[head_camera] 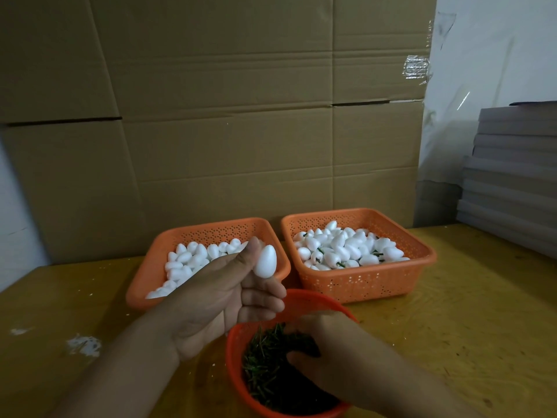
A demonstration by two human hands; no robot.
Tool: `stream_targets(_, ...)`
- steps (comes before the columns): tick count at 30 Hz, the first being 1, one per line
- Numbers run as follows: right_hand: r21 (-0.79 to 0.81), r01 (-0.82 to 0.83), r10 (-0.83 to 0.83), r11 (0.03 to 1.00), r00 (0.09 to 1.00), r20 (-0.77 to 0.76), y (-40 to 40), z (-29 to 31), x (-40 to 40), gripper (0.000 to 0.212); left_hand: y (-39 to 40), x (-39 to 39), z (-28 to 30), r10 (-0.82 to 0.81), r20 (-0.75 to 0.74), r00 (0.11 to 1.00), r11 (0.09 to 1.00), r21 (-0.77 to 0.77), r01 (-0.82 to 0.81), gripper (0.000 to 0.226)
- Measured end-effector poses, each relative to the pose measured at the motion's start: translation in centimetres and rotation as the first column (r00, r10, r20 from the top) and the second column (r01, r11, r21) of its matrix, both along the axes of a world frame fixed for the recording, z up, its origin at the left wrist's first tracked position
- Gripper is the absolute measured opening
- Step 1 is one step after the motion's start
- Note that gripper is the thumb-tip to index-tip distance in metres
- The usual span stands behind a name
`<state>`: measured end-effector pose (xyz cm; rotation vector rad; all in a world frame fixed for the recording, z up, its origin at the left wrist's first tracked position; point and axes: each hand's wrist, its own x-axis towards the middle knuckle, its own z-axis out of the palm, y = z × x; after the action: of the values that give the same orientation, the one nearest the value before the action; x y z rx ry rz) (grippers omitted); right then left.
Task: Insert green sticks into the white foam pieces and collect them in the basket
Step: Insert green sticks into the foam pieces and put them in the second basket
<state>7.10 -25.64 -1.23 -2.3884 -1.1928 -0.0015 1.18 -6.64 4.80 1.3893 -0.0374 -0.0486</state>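
I see a cardboard wall [226, 116] behind a yellow table [467, 297], with grey boards [509, 176] stacked at the right edge. Two orange baskets sit side by side: the left basket [144, 285] holds plain foam pieces [187, 263], the right basket [367, 285] holds pieces with green sticks in them. My left hand [223, 300] pinches one foam egg [265, 261] over the left basket, partly blocking it. My right hand [334, 351] reaches into a round bowl [238, 366] of sticks [265, 369]; its fingertips are buried, so I cannot tell their grip. The bowl is cut off below.
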Motion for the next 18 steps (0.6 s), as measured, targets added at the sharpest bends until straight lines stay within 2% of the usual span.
stream_targets(3, -0.154, -0.051, 0.049, 0.987, 0.999, -0.02, 0.5, -0.3, 0.1, 0.03, 0.0, 0.1, -0.1, -0.01, -0.001, 1.0, 1.0, -0.012, 0.01, 0.051)
stream_targets(6, -0.233, -0.051, 0.051, 0.971, 0.999, -0.008, 1.0, -0.6, 0.6, 0.032, 0.1, 0.1, -0.1, -0.008, -0.007, 1.0, 1.0, -0.017, 0.008, 0.041)
stream_targets(13, -0.282, 0.006, 0.01, 0.959, 0.999, 0.054, 1.6, -1.0, 1.1, 0.03, 0.2, 0.0, 0.0, -0.025, 0.015, 1.0, 1.0, -0.017, 0.025, 0.029)
stream_targets(18, -0.186, 0.064, -0.038, 0.98, 0.99, 0.138, 1.5, -1.1, 1.0, 0.02, 0.3, 0.2, -0.4, 0.023, 0.097, 0.995, 0.995, 0.092, -0.032, 0.022)
